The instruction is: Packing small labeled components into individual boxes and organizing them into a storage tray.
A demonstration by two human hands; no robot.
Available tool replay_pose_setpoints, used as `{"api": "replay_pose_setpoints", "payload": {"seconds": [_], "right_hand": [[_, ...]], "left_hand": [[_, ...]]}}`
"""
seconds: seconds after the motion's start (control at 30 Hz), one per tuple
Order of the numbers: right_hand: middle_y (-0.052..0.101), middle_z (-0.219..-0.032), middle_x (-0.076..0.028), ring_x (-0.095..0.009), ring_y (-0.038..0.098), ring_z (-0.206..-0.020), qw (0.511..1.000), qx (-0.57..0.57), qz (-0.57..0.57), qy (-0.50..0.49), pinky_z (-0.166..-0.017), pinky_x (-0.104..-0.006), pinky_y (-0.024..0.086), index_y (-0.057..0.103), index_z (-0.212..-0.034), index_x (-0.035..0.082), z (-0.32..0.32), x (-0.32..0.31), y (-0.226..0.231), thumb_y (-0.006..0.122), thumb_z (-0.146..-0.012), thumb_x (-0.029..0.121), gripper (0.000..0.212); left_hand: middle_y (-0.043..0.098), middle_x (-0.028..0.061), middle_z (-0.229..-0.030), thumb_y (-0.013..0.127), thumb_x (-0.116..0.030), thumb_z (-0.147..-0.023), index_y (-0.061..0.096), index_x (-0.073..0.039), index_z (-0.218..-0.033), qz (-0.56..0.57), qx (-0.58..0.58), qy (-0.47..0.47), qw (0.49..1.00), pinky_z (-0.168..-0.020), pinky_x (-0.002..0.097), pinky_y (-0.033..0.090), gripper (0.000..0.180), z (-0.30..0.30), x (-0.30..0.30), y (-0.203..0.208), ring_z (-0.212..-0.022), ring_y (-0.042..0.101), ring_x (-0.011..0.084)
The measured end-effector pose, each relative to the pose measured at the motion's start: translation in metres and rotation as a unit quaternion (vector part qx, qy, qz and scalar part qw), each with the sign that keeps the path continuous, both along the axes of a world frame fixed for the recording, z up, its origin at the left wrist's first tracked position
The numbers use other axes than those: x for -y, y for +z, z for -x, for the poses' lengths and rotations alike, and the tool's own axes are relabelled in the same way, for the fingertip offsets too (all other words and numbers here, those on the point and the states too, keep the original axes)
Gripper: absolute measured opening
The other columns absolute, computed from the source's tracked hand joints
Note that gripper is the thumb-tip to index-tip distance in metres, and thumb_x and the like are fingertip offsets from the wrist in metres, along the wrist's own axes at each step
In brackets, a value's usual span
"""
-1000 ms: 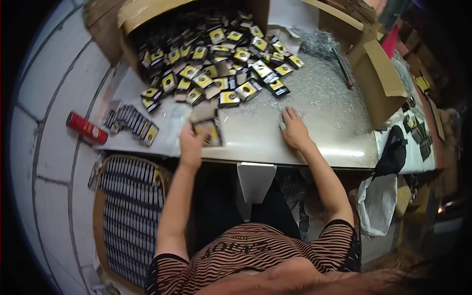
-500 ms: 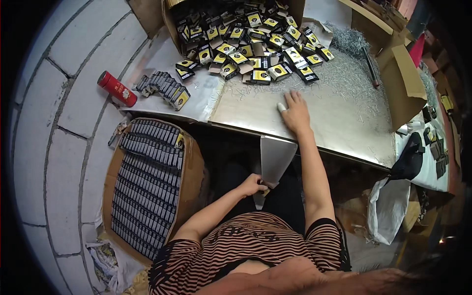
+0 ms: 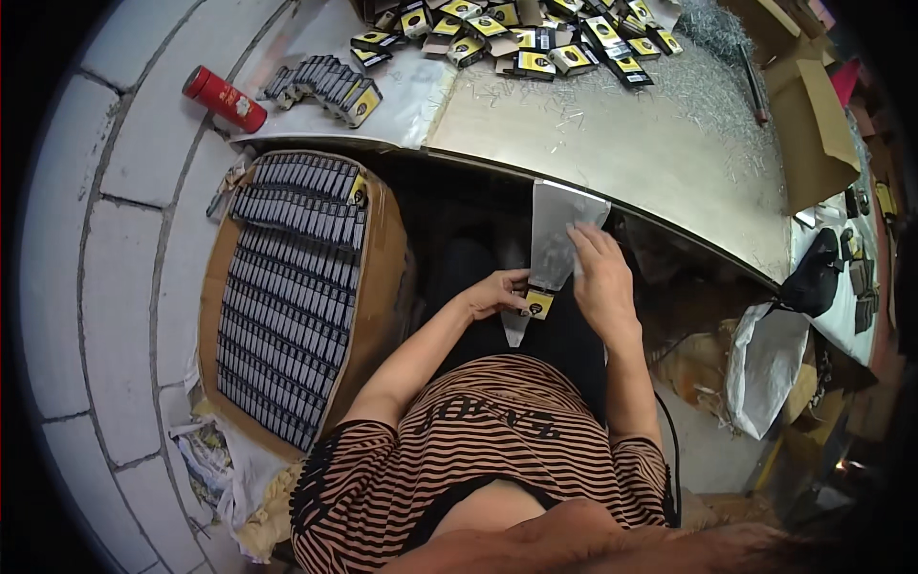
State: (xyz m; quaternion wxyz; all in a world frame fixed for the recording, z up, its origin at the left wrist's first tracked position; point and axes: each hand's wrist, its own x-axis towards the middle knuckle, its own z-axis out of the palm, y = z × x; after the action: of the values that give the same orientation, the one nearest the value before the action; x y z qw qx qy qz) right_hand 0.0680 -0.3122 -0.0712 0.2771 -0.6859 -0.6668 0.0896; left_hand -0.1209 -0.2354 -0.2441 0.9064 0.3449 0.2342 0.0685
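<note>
Left hand (image 3: pixel 493 295): holds yellow box (image 3: pixel 539 303) | right hand (image 3: pixel 604 285): near, apart

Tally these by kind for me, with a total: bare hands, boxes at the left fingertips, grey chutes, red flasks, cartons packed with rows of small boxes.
Bare hands (left hand, right hand): 2
Yellow-and-black box: 1
Grey chute: 1
Red flask: 1
Packed carton: 1
Total: 6

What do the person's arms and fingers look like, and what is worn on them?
The left sleeve and right sleeve are short, striped black and tan, with dark edges. Both forearms are bare below. No gloves show on the left fingers or right fingers.
</note>
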Motion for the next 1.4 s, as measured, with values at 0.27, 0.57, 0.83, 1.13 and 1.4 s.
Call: {"api": "replay_pose_setpoints", "payload": {"seconds": [0.27, 0.57, 0.83, 1.13, 1.4], "right_hand": [[0.065, -0.106, -0.022, -0.038, 0.063, -0.101, 0.987, -0.155, -0.026, -0.026, -0.089, -0.0403, 0.050, 0.065, -0.110, 0.000, 0.023, 0.021, -0.075, 0.050, -0.084, -0.007, 0.031], [0.068, -0.100, -0.020, -0.036, 0.065, -0.095, 0.986, -0.139, 0.064, -0.069, -0.083, -0.0388, 0.052, 0.068, -0.105, 0.001, 0.003, 0.027, -0.050, 0.057, -0.084, 0.003, 0.023], [0.052, -0.135, -0.021, -0.028, 0.051, -0.125, 0.640, -0.751, 0.061, 0.153, -0.107, -0.0388, 0.039, 0.030, -0.146, -0.004, 0.033, 0.009, -0.010, 0.047, -0.098, 0.041, 0.067], [0.068, -0.109, -0.016, -0.021, 0.066, -0.098, 0.727, -0.683, 0.067, 0.024, -0.090, -0.0306, 0.052, 0.061, -0.115, -0.008, 0.032, -0.005, -0.018, 0.052, -0.090, 0.007, 0.030], [0.071, -0.092, -0.006, -0.010, 0.064, -0.081, 0.779, -0.624, 0.047, -0.019, -0.076, -0.0235, 0.051, 0.072, -0.102, 0.000, 0.024, -0.010, -0.031, 0.066, -0.088, 0.006, 0.017]], "left_hand": [[0.062, 0.0046, -0.118, 0.066, 0.006, -0.078, 0.048, -0.003, -0.135, 0.002, -0.006, 0.054, 0.999, -0.088, 0.0282, 0.053, 0.059, -0.011, 0.015, -0.002, -0.105, 0.063, 0.0157], [0.068, 0.0026, -0.100, 0.065, 0.001, -0.085, 0.061, -0.001, -0.120, -0.159, -0.105, 0.131, 0.973, -0.074, 0.0252, 0.052, 0.036, 0.008, 0.044, -0.016, -0.084, 0.064, 0.0090], [0.064, 0.0141, -0.107, 0.081, -0.016, -0.075, 0.053, 0.001, -0.124, -0.656, 0.061, 0.255, 0.708, -0.078, 0.0322, 0.054, 0.058, 0.008, 0.030, 0.135, -0.093, 0.066, 0.0269], [0.067, 0.0124, -0.090, 0.082, -0.016, -0.076, 0.047, -0.001, -0.111, -0.582, -0.047, 0.249, 0.772, -0.065, 0.0279, 0.056, 0.051, 0.002, 0.015, 0.117, -0.076, 0.070, 0.0188], [0.064, 0.0056, -0.077, 0.084, -0.013, -0.073, 0.045, -0.001, -0.114, -0.521, -0.079, 0.248, 0.813, -0.054, 0.0187, 0.045, 0.058, 0.000, 0.006, 0.110, -0.061, 0.055, 0.0050]]}}
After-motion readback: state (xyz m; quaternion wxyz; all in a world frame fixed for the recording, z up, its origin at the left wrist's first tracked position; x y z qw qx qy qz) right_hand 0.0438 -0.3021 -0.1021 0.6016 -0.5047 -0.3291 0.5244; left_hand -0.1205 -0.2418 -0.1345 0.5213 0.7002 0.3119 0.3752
